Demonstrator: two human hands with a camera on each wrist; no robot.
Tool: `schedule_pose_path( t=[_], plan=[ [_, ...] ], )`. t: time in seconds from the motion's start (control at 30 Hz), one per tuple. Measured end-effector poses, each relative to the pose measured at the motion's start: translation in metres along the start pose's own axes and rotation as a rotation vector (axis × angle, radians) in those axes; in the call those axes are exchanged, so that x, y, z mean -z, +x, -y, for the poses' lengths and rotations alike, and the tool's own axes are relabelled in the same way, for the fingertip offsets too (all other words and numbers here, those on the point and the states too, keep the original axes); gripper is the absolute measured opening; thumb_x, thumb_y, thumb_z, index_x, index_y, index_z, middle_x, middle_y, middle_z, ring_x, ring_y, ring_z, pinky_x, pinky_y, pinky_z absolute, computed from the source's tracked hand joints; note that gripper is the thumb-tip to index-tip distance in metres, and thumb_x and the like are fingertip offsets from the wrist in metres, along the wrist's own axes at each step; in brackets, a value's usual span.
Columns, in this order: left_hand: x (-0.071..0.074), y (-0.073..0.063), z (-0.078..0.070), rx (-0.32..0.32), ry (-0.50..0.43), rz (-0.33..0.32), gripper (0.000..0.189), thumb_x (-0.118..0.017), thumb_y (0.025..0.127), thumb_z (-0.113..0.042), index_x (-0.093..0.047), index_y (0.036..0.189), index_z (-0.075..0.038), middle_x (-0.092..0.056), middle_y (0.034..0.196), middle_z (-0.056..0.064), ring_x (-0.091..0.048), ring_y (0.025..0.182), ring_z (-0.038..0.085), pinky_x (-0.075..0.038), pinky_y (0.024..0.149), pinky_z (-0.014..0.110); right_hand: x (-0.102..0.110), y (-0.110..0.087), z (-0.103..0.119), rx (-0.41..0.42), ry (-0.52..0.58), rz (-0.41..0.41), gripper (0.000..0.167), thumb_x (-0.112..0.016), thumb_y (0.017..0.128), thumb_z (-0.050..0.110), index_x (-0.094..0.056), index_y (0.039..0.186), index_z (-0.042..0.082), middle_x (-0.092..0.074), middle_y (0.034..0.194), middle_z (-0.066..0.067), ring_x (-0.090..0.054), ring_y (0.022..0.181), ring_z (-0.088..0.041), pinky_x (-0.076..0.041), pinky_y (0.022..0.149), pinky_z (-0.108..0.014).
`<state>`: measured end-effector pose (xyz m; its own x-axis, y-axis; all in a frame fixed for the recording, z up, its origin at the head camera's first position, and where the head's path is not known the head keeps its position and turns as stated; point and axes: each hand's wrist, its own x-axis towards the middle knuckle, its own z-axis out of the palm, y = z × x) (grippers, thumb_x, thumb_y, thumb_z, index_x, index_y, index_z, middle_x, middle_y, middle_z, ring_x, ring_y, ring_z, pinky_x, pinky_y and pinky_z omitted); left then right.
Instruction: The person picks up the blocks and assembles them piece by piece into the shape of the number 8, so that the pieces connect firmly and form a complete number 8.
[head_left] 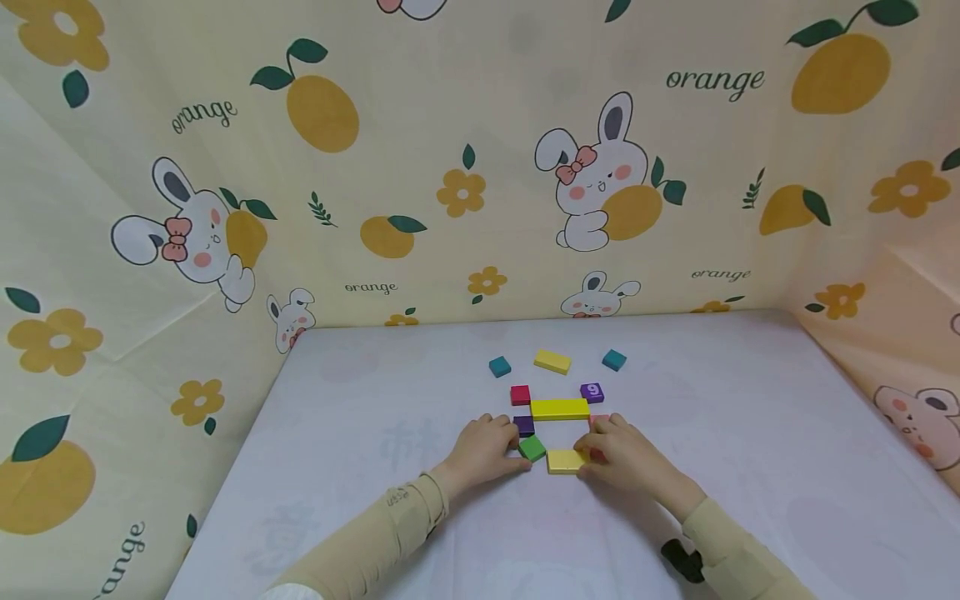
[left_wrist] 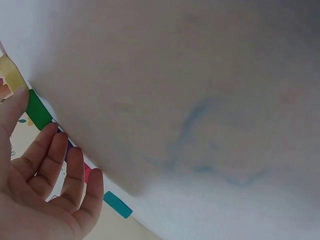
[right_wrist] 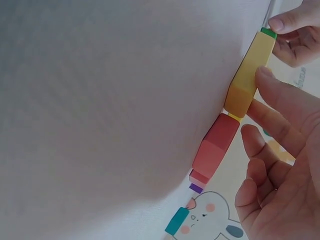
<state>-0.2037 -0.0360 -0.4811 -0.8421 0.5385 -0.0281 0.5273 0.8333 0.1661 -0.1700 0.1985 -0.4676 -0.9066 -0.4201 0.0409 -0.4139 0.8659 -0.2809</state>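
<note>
My left hand [head_left: 486,450] pinches a green block [head_left: 532,448] between thumb and forefinger. The block lies turned at an angle on the table, just below a dark purple block [head_left: 524,426]. My right hand [head_left: 622,454] holds the right end of a pale yellow block [head_left: 564,462] between thumb and forefinger, its other fingers loosely bent. Close by that hand are red-pink blocks [right_wrist: 216,142], partly covered by fingers in the head view. A longer bright yellow block [head_left: 559,409] lies across, above the gap between the hands.
A red block [head_left: 520,395] and a purple block marked 9 [head_left: 592,392] sit above the long yellow one. Farther back lie a teal block [head_left: 499,367], a yellow block [head_left: 552,361] and another teal block [head_left: 614,360]. Patterned cloth [head_left: 510,100] rises behind the white table [head_left: 360,383].
</note>
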Motion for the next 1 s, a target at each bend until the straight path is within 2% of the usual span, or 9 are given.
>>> schedule_pose_path(
  t=[0.17, 0.4, 0.57, 0.73, 1.0],
  plan=[
    [0.0, -0.001, 0.0, 0.006, 0.003, -0.004, 0.035, -0.068, 0.077, -0.053, -0.063, 0.086, -0.02, -0.055, 0.079, -0.008, -0.043, 0.071, 0.01, -0.035, 0.062, 0.02, 0.003, 0.0, 0.001, 0.002, 0.012, 0.007, 0.028, -0.077, 0.073, 0.033, -0.071, 0.097, 0.018, -0.05, 0.081, 0.008, -0.038, 0.081, -0.011, -0.033, 0.066, -0.023],
    [-0.002, 0.0, 0.001, 0.008, 0.001, -0.002, 0.034, -0.068, 0.077, -0.053, -0.063, 0.087, -0.02, -0.055, 0.08, -0.008, -0.043, 0.072, 0.01, -0.036, 0.063, 0.021, 0.011, 0.005, -0.005, -0.04, 0.016, 0.034, 0.031, -0.075, 0.076, 0.035, -0.071, 0.101, 0.017, -0.057, 0.09, 0.004, -0.042, 0.083, -0.012, -0.039, 0.068, -0.024],
    [-0.003, 0.0, 0.001, -0.001, -0.008, -0.009, 0.035, -0.067, 0.077, -0.053, -0.063, 0.085, -0.02, -0.055, 0.079, -0.008, -0.042, 0.071, 0.01, -0.035, 0.062, 0.02, 0.02, 0.009, -0.012, -0.046, 0.015, 0.014, 0.028, -0.072, 0.078, 0.033, -0.071, 0.1, 0.015, -0.06, 0.092, 0.0, -0.043, 0.082, -0.014, -0.039, 0.066, -0.024],
    [-0.003, 0.0, 0.001, -0.004, 0.0, -0.015, 0.034, -0.068, 0.077, -0.053, -0.062, 0.085, -0.02, -0.055, 0.079, -0.008, -0.043, 0.071, 0.01, -0.036, 0.062, 0.02, 0.032, 0.015, -0.02, -0.075, 0.005, 0.013, 0.028, -0.072, 0.08, 0.031, -0.071, 0.101, 0.013, -0.061, 0.095, -0.005, -0.047, 0.085, -0.018, -0.046, 0.071, -0.032],
    [-0.002, -0.001, -0.001, 0.004, 0.011, -0.015, 0.034, -0.068, 0.077, -0.052, -0.062, 0.086, -0.02, -0.055, 0.08, -0.007, -0.043, 0.073, 0.011, -0.036, 0.063, 0.021, 0.046, 0.029, -0.039, -0.113, 0.044, 0.027, 0.03, -0.068, 0.083, 0.031, -0.069, 0.106, 0.011, -0.062, 0.103, -0.01, -0.05, 0.094, -0.025, -0.05, 0.077, -0.041]
  ],
)
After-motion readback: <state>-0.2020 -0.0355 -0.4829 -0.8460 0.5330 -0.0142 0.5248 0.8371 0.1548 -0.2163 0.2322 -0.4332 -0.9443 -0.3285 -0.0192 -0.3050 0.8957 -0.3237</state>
